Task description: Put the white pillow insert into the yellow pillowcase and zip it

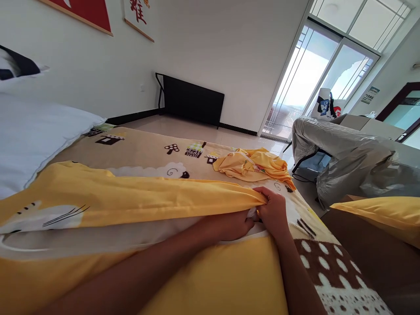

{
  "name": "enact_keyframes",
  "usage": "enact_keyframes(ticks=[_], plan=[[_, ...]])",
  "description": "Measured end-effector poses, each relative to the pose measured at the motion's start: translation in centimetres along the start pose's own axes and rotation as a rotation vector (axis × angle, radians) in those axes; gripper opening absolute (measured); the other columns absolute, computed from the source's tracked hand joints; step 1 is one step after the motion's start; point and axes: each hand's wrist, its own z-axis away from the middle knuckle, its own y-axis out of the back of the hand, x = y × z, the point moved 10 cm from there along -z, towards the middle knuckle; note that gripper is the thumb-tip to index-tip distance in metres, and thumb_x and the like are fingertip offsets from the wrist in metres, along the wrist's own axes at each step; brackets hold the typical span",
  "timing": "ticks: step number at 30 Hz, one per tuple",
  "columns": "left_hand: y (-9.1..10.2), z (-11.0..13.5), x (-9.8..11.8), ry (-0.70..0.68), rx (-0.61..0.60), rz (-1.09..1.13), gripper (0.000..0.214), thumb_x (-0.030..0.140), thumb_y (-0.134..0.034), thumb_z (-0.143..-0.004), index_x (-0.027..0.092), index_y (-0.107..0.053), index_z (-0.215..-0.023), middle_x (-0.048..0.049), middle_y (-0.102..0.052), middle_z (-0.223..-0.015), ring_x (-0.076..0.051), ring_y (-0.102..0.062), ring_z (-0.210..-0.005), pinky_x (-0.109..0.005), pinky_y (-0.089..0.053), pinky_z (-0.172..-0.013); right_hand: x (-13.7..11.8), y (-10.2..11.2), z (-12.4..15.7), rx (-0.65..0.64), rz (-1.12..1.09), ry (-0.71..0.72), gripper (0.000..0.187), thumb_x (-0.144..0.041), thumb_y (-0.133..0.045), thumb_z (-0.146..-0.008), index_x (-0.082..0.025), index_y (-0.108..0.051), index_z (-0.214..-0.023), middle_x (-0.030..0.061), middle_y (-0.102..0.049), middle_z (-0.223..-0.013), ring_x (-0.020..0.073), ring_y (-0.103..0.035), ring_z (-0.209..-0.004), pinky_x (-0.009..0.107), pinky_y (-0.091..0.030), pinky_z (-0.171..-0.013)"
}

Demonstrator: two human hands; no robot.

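A yellow fabric cover [157, 194] with a printed cat face lies across the bed, its upper layer folded back over a paler greyish layer. My right hand [273, 210] is closed, pinching the narrow gathered end of the cover between thumb and fingers. Just beside it, my left hand [239, 225] is closed at the same end, below the yellow fold. A small whitish bit shows between the hands; what the left fingers hold is partly hidden. Farther back lies a crumpled yellow cloth [256, 165].
A patterned blanket [147, 144] covers the bed. White pillows [42, 135] lie at left. A yellow pillow [387, 214] rests on a brown surface at right. Beyond it stands plastic-covered furniture [348, 148]. A black panel [193, 99] leans near the wall by glass doors [305, 65].
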Motion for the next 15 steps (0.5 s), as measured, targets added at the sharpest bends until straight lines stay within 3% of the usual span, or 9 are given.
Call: enact_keyframes(ticks=[3,7,12,15], plan=[[-0.2,0.0,-0.7,0.056,-0.016,-0.050,0.045,0.039,-0.043,-0.084,0.022,-0.049,-0.125,-0.0078,-0.052,-0.133,-0.028,-0.047,-0.121,-0.044,-0.035,-0.106,0.7,0.7,-0.1,0.075,0.063,-0.023,0.035,-0.016,-0.048,-0.053,-0.020,-0.071,-0.079,0.0004,-0.069,-0.066,0.0177,-0.058,-0.062,0.025,-0.042,-0.061],[-0.5,0.3,0.4,-0.022,-0.102,-0.083,0.042,0.029,-0.045,-0.081,0.025,-0.049,-0.123,-0.0055,-0.047,-0.139,-0.028,-0.046,-0.122,-0.044,-0.038,-0.104,1.9,1.0,-0.5,0.095,0.088,-0.046,0.036,-0.016,-0.048,-0.053,-0.020,-0.072,-0.080,0.0015,-0.068,-0.070,0.0183,-0.058,-0.066,0.027,-0.042,-0.064],[-0.9,0.7,0.8,-0.053,-0.168,-0.178,0.048,0.029,-0.046,-0.081,0.022,-0.046,-0.128,-0.0094,-0.044,-0.140,-0.032,-0.044,-0.124,-0.047,-0.038,-0.103,3.8,-0.2,-0.6,0.031,-0.229,-0.178,0.035,-0.018,-0.049,-0.056,-0.016,-0.072,-0.082,0.0016,-0.067,-0.068,0.0173,-0.057,-0.064,0.024,-0.042,-0.054],[-1.1,0.7,0.6,-0.037,-0.157,-0.201,0.049,0.027,-0.045,-0.081,0.019,-0.046,-0.130,-0.0116,-0.044,-0.140,-0.032,-0.044,-0.125,-0.047,-0.037,-0.104,3.5,-1.1,-0.4,-0.032,-0.370,-0.209,0.037,-0.017,-0.048,-0.056,-0.014,-0.072,-0.084,0.0010,-0.067,-0.066,0.0156,-0.056,-0.061,0.022,-0.041,-0.051]])
